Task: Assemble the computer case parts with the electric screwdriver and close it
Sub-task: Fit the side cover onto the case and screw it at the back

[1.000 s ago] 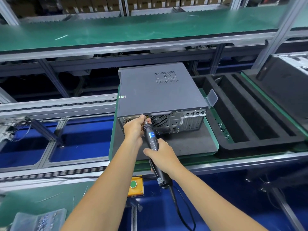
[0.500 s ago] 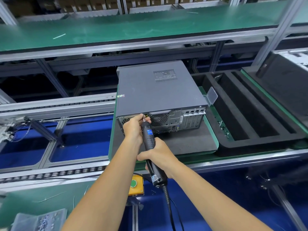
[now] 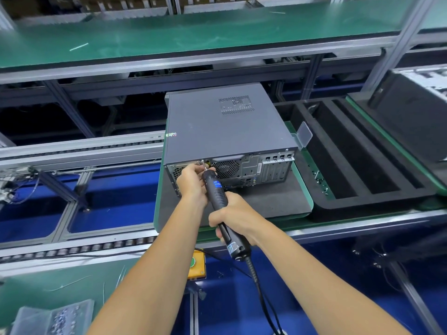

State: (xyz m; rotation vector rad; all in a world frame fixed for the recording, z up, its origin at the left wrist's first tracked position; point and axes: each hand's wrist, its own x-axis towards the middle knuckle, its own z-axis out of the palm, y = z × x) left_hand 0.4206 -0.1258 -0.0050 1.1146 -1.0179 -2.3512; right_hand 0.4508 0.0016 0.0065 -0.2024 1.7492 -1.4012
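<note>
The desktop computer case [image 3: 225,131] lies closed on a dark foam mat [image 3: 273,201] on the bench's green pallet [image 3: 158,213], rear panel toward the person. The electric screwdriver [image 3: 219,201] slants up to that panel's top edge, gripped by the right hand [image 3: 233,217]; the left hand [image 3: 193,180] pinches near the bit, probably steadying it. An empty foam tray [image 3: 362,160] sits alongside.

My computer case [image 3: 217,126] is plain dark grey, with a dotted vent grid on top and silver metal at the back. The electric screwdriver [image 3: 223,211] is black with a blue label. The pallet [image 3: 301,189] is green-edged under a black mat; the button box [image 3: 197,267] is yellow with a green button.
</note>
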